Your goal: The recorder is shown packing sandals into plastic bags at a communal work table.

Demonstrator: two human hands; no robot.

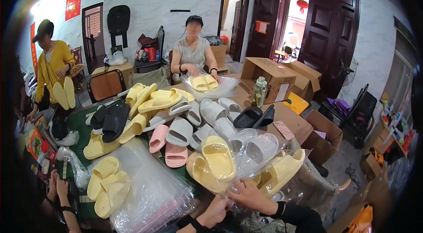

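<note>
A: Yellow slippers [217, 159], one pair, in a clear bag [246, 153]. Location: near edge of the counter [291, 120], just above both hands.

B: Hands?

A: Left hand [216, 211], fingers closed on the bag's lower edge. Right hand [249, 195], fingers pinched on the same edge, just beside the left. Dark cuff on the right wrist, dark band on the left.

B: Other stock on the counter?

A: Stack of flat clear bags [150, 189], left of the hands. Loose yellow pair [105, 184] lying partly on that stack. Pink pair [169, 145] beyond it. Grey slippers [207, 116] mid-counter, several. Black pair [110, 120] to the left; a second black pair [254, 117] to the right. Yellow heap [152, 98] at the far left. One more yellow slipper [284, 169] just right of the held bag.

B: Sundries?

A: Green bottle [259, 92], upright, far right of the counter. Phone [283, 129], pink case, flat, near the right edge. Cardboard boxes [275, 76] behind the bottle, open.

B: Other people?

A: Person in grey [192, 52], seated at the far side, hands on a bagged yellow pair [203, 82]. Person in yellow [53, 68], at far left, holding two yellow slippers. A third person's hands [57, 186] at lower left.
</note>
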